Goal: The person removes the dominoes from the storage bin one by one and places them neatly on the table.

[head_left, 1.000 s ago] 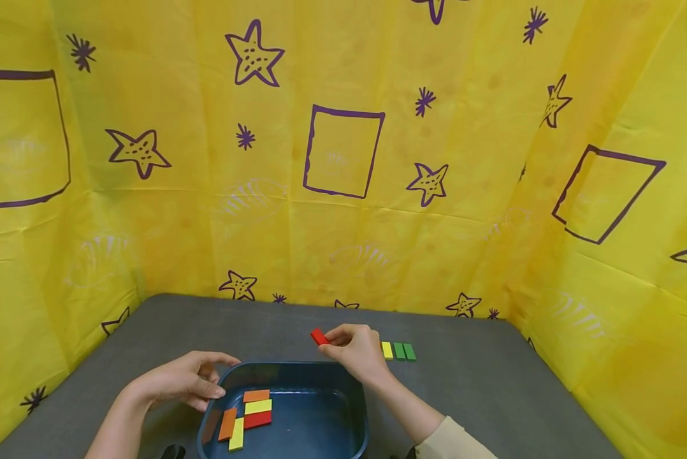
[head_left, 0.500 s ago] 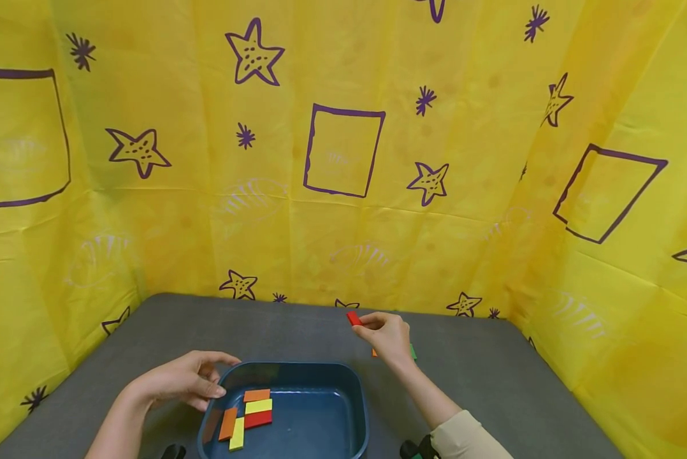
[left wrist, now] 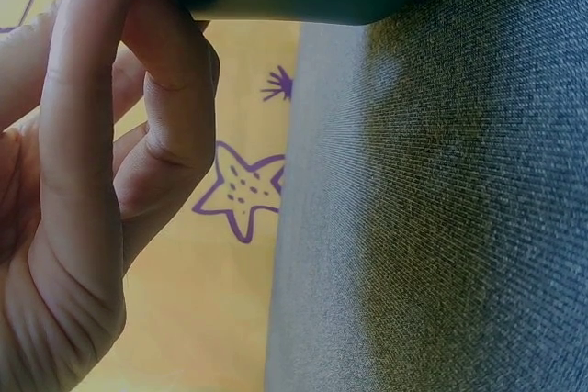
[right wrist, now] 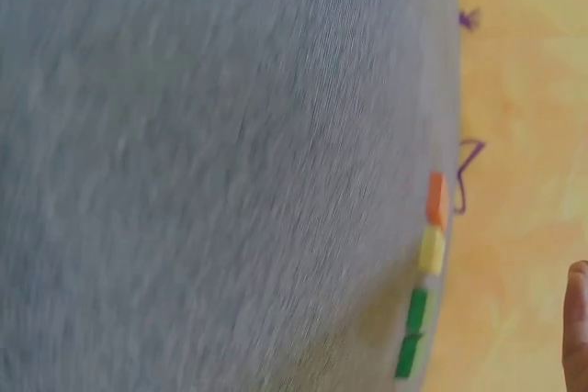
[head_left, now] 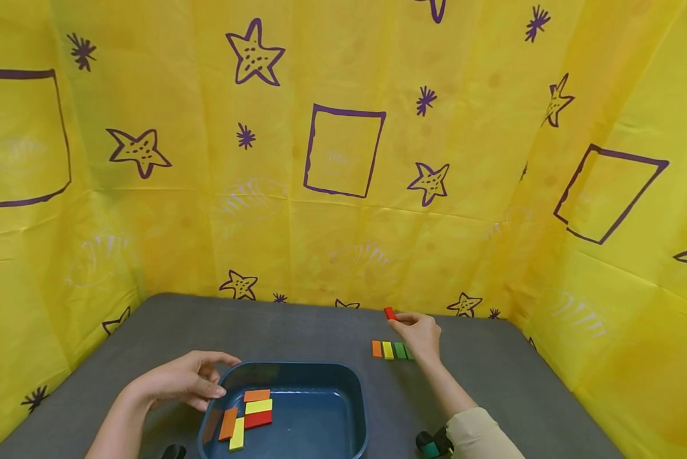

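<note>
My right hand (head_left: pixel 420 333) pinches a red tile (head_left: pixel 390 313) between thumb and fingertips, held up over the far part of the table. Below and left of that hand, a row of tiles lies on the cloth: an orange tile (head_left: pixel 376 349), a yellow tile (head_left: pixel 387 350) and two green tiles (head_left: pixel 399 350), one partly covered by the hand. My left hand (head_left: pixel 177 380) grips the left rim of a dark blue tub (head_left: pixel 343 368). Inside the tub, several orange, yellow and red tiles (head_left: pixel 258 419) lie toward its left side. The right wrist view shows only a fingertip (right wrist: pixel 576 319).
Dark grey cloth covers the table (head_left: pixel 481 382). Yellow curtains (head_left: pixel 343 242) with purple drawings enclose it at the back and sides. A black object with a green part (head_left: pixel 429 446) is beside the right sleeve, and another black object (head_left: pixel 174 451) is near the left forearm.
My right hand has moved right and slightly away with the red tile, from above the tub's far edge to above the tile row. The left hand and tub have stayed put.
</note>
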